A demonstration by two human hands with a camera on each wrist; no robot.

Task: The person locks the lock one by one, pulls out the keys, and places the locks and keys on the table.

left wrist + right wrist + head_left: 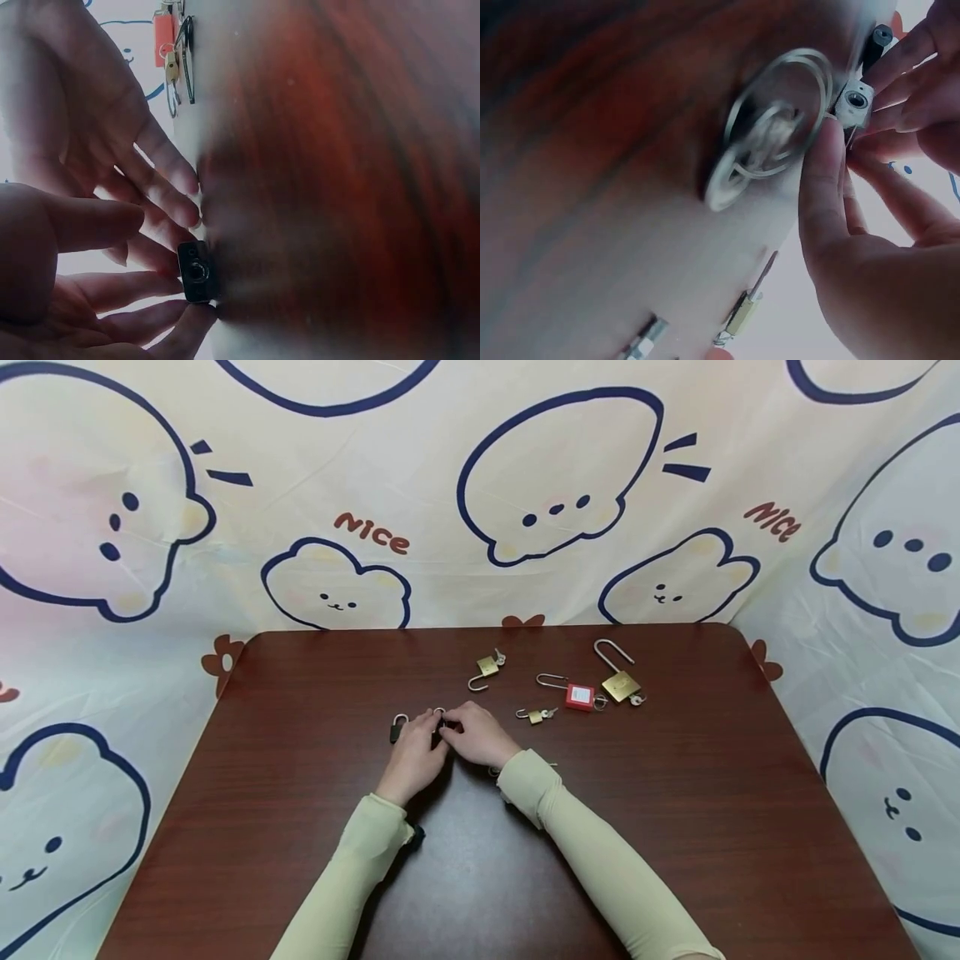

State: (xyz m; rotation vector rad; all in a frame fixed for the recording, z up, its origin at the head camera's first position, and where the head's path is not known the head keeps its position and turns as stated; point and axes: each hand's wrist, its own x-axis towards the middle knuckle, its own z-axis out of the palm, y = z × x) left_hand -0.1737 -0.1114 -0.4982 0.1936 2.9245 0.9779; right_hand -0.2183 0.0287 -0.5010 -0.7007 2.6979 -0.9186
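Observation:
Between my two hands, near the table's middle, a small padlock (853, 103) stands with its keyhole end toward the wrist cameras. Its body looks dark in the left wrist view and pale in the right one. My left hand (416, 753) holds it from the left, fingertips against its side. From the other side my right hand (482, 737) pinches it with thumb and fingers. In the head view the hands mostly hide this padlock; a bit of shackle shows above. Just left of my left hand is a black padlock (397, 728).
Right of the hands lie a small brass padlock (536, 717), a red padlock (580, 697) and a large brass padlock (621, 686) with its shackle open. Farther back is another open brass padlock (487, 666). Blurred metal rings (780, 112) lie near my right wrist.

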